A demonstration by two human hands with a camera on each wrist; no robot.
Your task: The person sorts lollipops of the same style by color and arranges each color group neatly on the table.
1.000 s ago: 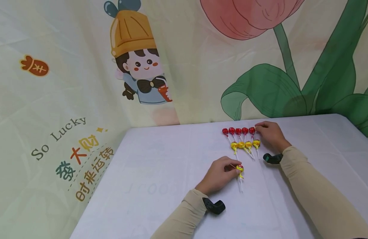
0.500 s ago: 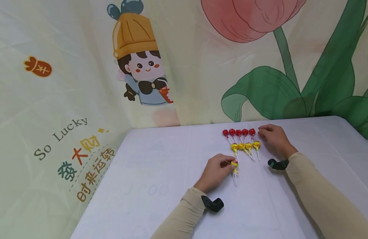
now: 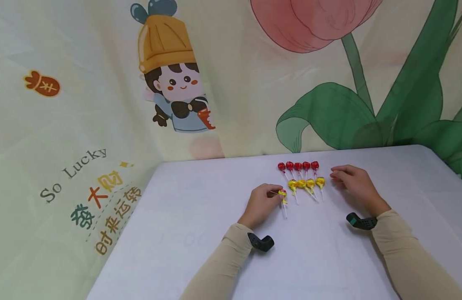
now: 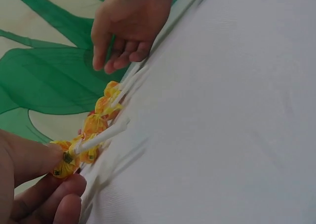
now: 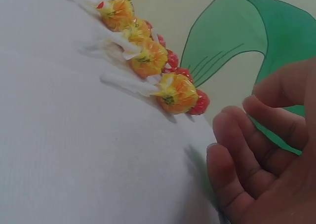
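My left hand (image 3: 259, 204) pinches a yellow-wrapped lollipop (image 3: 282, 193) by its head between thumb and fingers, the white stick pointing toward me. In the left wrist view the held lollipop (image 4: 64, 160) overlaps the yellow row behind it. Just right of it, several yellow lollipops (image 3: 310, 183) lie side by side on the white table (image 3: 201, 225). Behind these runs a row of several red lollipops (image 3: 298, 166), their sticks partly covered by the yellow heads. To the right of both rows, my right hand (image 3: 360, 189) hovers with loosely bent fingers, holding nothing.
A cloth backdrop (image 3: 246, 104) with a printed flower and cartoon child stands right behind the table's far edge. Black wrist cameras, one on the left wrist (image 3: 261, 242) and one on the right (image 3: 361, 221), stick out below the hands.
My left hand has carried the yellow lollipop away from me and leftward, up beside the left end of the yellow row. The right hand has drawn back rightward from the red row's end.
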